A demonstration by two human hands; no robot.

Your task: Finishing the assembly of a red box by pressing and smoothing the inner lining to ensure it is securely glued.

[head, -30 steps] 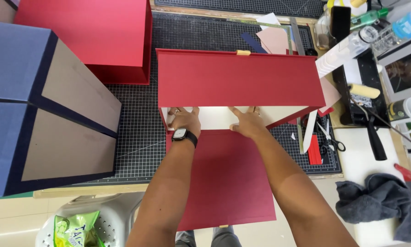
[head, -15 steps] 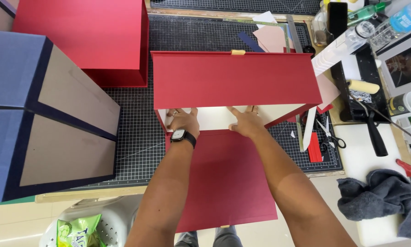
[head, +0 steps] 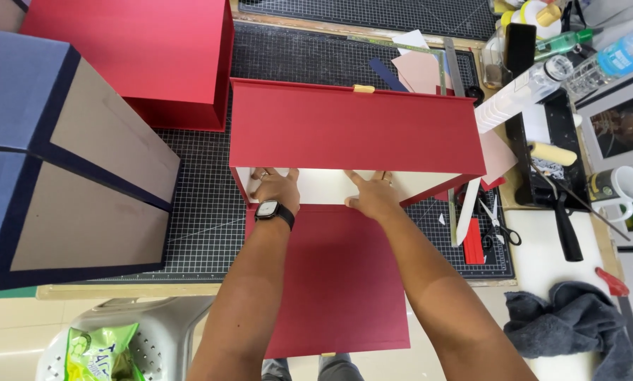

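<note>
Nearest the camera, a flat red cover panel (head: 334, 282) overhangs the counter (head: 556, 261) edge toward the person. Just beyond it both hands press inside the open red box (head: 355, 130), which stands on the gridded cutting mat (head: 203, 212). The left hand (head: 275, 189), with a dark watch at the wrist, and the right hand (head: 371, 194) lie flat, fingers spread on the pale lining, gripping nothing. Pressing it well would likely mean even, outward strokes toward the corners. Cloth-like red covering looks matte; edges are crisp and square. Left stand large blue boxes (head: 55, 162) with tan panels; farther back sits another red box (head: 140, 56). Right lie scissors (head: 496, 219) and a roller (head: 552, 153).
</note>
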